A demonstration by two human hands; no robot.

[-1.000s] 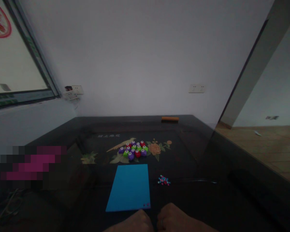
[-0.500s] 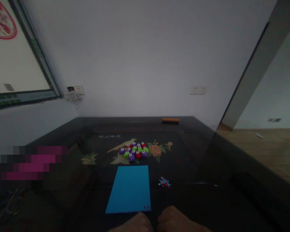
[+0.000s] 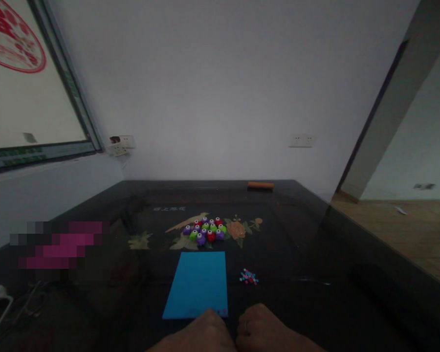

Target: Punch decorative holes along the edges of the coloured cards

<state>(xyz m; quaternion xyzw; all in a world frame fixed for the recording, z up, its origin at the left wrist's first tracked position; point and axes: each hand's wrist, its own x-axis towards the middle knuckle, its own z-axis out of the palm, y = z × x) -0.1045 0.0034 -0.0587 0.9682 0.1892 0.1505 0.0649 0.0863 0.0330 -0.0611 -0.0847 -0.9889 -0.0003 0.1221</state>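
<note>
- Left hand (image 3: 201, 335) and right hand (image 3: 266, 332) rest knuckles-up, holding nothing I can see — the left overlaps the blue sheet (image 3: 197, 285) near edge; a nudge might skew it.
- Beyond, confetti bits (image 3: 248, 277) could scatter — punches (image 3: 204, 230) lie farther.

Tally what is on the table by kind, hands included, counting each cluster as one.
Blue sheet: 1
Cluster of coloured punches: 1
Heap of paper bits: 1
Orange bar: 1
Hands: 2, left hand, right hand
Total: 6
Dim clutter at far left not counted.
</note>
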